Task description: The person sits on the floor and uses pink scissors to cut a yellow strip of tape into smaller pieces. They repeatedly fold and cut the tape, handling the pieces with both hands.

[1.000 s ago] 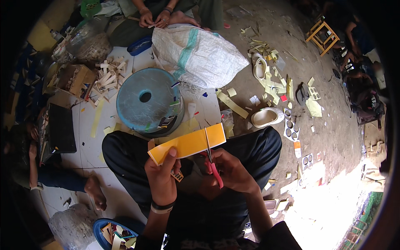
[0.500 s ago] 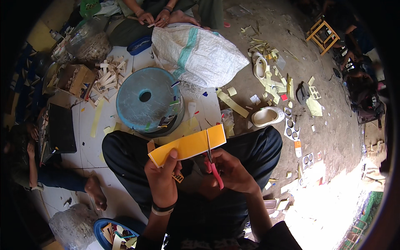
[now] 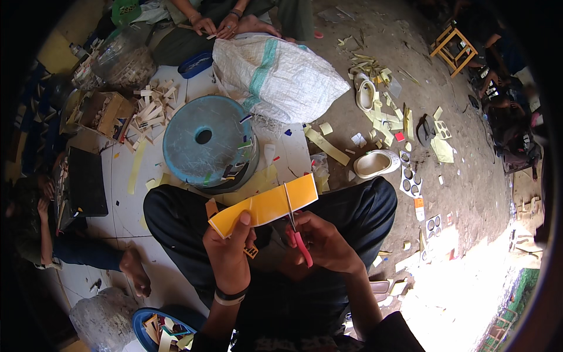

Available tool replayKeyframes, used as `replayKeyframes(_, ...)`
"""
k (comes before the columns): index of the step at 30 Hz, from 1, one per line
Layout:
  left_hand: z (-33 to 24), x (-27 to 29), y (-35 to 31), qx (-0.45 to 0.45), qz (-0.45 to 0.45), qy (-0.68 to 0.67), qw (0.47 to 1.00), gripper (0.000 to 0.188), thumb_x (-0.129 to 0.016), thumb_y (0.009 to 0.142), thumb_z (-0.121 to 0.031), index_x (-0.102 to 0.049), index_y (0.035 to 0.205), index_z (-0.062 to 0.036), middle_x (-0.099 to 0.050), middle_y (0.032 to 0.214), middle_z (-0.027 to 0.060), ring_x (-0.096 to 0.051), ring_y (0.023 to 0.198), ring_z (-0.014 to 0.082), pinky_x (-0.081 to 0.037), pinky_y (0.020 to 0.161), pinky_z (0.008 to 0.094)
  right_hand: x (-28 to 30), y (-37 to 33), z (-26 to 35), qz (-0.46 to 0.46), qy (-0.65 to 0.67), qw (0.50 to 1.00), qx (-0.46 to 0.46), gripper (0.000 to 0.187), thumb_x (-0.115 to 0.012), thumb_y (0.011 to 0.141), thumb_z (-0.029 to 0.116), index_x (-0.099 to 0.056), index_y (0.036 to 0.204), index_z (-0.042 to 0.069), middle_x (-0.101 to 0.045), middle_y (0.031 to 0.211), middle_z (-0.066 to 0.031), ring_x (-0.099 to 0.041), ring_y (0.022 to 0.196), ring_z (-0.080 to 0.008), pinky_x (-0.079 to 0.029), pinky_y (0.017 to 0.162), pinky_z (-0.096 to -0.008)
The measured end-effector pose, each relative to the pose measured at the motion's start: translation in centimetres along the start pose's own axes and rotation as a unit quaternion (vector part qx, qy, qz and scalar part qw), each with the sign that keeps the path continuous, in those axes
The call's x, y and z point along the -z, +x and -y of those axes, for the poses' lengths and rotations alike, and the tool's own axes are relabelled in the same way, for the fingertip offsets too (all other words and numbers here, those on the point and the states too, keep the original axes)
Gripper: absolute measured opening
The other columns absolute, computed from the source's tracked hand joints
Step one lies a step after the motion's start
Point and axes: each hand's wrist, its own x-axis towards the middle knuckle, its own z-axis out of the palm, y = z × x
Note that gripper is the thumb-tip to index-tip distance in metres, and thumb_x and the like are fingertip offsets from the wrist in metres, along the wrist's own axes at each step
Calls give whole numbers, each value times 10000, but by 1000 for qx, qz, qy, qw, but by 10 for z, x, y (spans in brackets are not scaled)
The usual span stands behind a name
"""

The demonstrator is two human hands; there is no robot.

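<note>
The person's left hand (image 3: 230, 251) grasps a flat rectangular yellow-orange strip (image 3: 264, 206) with pale edges, thumb pressed on its face near the left end. A small orange piece (image 3: 251, 251) with dark markings shows beside that hand's fingers. A black band (image 3: 231, 292) circles the left wrist. The right hand (image 3: 329, 242) grasps metal scissors with curved pink-red handles (image 3: 303, 251); one slim blade lies across the strip near its right end. The strip is held above the lap, between the knees of dark trousers (image 3: 176, 226).

At lower left, a round blue plastic tub (image 3: 136, 321) holds wooden pieces and scraps, beside a crumpled translucent plastic bag (image 3: 104, 320). Beyond the knees, a round blue drum (image 3: 211, 162) with a central hole stands on white floor tiles (image 3: 123, 227). To its right, two cream clogs (image 3: 375, 165) lie apart among yellow scraps (image 3: 328, 146). Beyond the drum rests a white woven sack (image 3: 299, 76) with a green stripe. Behind it, a co-worker's hands (image 3: 227, 26) hold something too small to identify.
</note>
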Motion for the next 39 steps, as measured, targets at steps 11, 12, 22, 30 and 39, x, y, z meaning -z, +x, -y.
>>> replayKeyframes(11, -1, 1, -1, -11, 6, 3, 1000, 185, -716, 963, -193, -651, 1042, -38, -631, 836, -15, -529, 663, 53, -381, 583, 214, 1, -2, 3, 12, 13, 1000, -21, 365, -728, 904, -22, -538, 1213, 13, -607, 1027, -47, -636, 915, -96, -570, 731, -246)
replayKeyframes(12, -1, 1, -2, -10, 4, 3, 1000, 185, -716, 963, -194, -652, 1042, -39, -631, 835, -16, -529, 664, 53, -382, 585, 215, 0, -2, 2, 13, -4, 1000, -1, 360, -724, 908, -19, -537, 1214, 12, -608, 1024, -48, -638, 910, -94, -571, 725, -247)
replayKeyframes(22, -1, -1, -3, -15, -2, 10, 1000, 204, -722, 960, -215, -660, 1043, -40, -625, 818, -21, -516, 654, 45, -369, 583, 213, -5, -4, -1, -18, 23, 999, -16, 286, -694, 949, 20, -535, 1187, 16, -666, 895, -54, -677, 766, -111, -551, 688, -238)
replayKeyframes(30, -1, 0, -5, -16, -20, 54, 998, 204, -717, 963, -203, -667, 1037, -20, -586, 750, -30, -505, 626, 45, -361, 582, 205, -5, -5, 3, -19, 31, 999, -12, 301, -707, 931, -1, -546, 1186, 9, -679, 896, -62, -683, 780, -114, -552, 696, -248)
replayKeyframes(39, -2, 0, -17, -25, -28, 150, 988, 235, -761, 932, -193, -655, 1037, -11, -636, 843, -25, -527, 674, 4, -392, 583, 169, -8, -7, 3, -31, 16, 999, 18, 333, -714, 918, -18, -561, 1213, 3, -646, 936, -30, -639, 825, -85, -534, 743, -240)
